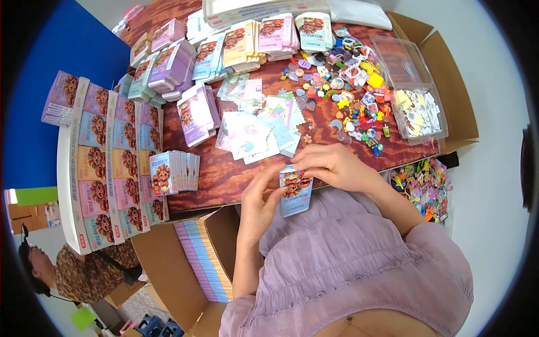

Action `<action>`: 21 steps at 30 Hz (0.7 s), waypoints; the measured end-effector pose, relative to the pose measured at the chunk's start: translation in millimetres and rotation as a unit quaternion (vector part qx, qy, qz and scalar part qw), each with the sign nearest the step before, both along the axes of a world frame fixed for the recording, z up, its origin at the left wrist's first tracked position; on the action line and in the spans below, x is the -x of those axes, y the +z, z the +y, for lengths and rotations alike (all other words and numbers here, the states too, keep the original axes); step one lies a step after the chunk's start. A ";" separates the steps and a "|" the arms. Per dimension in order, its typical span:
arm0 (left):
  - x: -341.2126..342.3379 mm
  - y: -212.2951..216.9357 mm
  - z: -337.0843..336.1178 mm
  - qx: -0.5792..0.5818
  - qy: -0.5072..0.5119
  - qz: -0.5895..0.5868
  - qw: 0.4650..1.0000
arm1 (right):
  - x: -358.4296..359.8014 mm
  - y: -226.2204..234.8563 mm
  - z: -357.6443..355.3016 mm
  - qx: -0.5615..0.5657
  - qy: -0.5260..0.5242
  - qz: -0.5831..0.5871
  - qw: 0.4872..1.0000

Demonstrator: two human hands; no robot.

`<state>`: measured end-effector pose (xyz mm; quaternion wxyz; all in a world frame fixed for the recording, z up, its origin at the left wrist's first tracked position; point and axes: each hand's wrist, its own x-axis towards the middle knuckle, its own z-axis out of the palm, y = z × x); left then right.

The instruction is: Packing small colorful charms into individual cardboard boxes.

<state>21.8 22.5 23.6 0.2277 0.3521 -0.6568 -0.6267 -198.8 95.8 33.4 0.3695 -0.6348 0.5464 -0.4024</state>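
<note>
At the table's front edge I hold a small blue cardboard box with a colourful cartoon figure on its face. My left hand grips its left side, thumb across the front. The fingers of my right hand are closed at its top end, where they partly hide the opening. Just beyond my hands lie loose pastel cards in a spread pile. A short row of blue boxes stands to the left of my left hand.
Box stacks line the table's back. Small colourful trinkets lie right, beside a clear plastic tub. Display trays hold boxes at left. Below are an open carton and a trinket bag. Another person is at lower left.
</note>
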 end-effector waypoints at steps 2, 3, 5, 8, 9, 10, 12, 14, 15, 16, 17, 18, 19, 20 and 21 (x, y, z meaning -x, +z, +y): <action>-0.2 -3.5 -1.1 0.008 -0.022 -0.004 1.000 | 1.3 -5.3 -2.0 -0.022 0.024 0.002 0.999; -1.3 -3.1 -3.1 0.012 -0.019 -0.002 1.000 | 0.0 -8.9 -5.3 -0.019 0.027 0.003 0.999; -3.1 -2.2 -8.0 0.014 -0.037 -0.035 0.999 | -3.1 -13.8 -11.7 -0.021 0.015 -0.021 0.999; -9.4 -9.0 -14.7 -0.018 0.002 0.006 1.000 | -10.3 -11.0 -19.5 -0.026 -0.023 -0.060 0.998; -11.7 -7.4 -17.8 -0.090 0.031 0.064 0.993 | -11.1 -20.1 -23.8 -0.046 -0.049 -0.120 0.991; -13.7 -5.4 -22.8 -0.161 0.056 0.121 0.978 | -12.6 -20.7 -29.8 -0.102 -0.098 -0.226 0.964; -13.9 -8.0 -27.4 -0.133 0.070 0.152 0.977 | -14.5 -20.2 -44.9 -0.153 -0.150 -0.403 0.890; -10.2 -25.2 -22.0 -0.083 0.047 0.133 0.987 | -29.0 -34.5 -55.6 -0.155 -0.147 -0.489 0.846; -9.0 -32.3 -20.8 -0.105 0.078 0.126 0.983 | -41.8 -40.2 -57.4 -0.164 -0.143 -0.510 0.832; -5.0 -33.1 -20.9 -0.130 0.110 0.119 0.978 | -49.6 -39.7 -58.6 -0.195 -0.099 -0.512 0.831; -1.4 -32.5 -22.8 -0.037 0.173 0.179 0.968 | -54.1 -39.5 -60.8 -0.226 -0.056 -0.512 0.827; -6.2 -31.0 -26.9 -0.060 0.163 0.194 0.966 | -50.8 -41.4 -69.3 -0.260 -0.003 -0.434 0.863; -14.6 -30.8 -31.2 -0.085 0.152 0.207 0.963 | -45.5 -42.1 -82.2 -0.272 0.003 -0.336 0.902; -25.7 -31.6 -36.4 -0.151 0.125 0.147 0.970 | -41.5 -41.5 -96.3 -0.282 0.010 -0.234 0.930; -26.5 -32.9 -36.4 -0.154 0.125 0.146 0.969 | -40.4 -57.5 -108.4 -0.044 -0.022 -0.028 0.998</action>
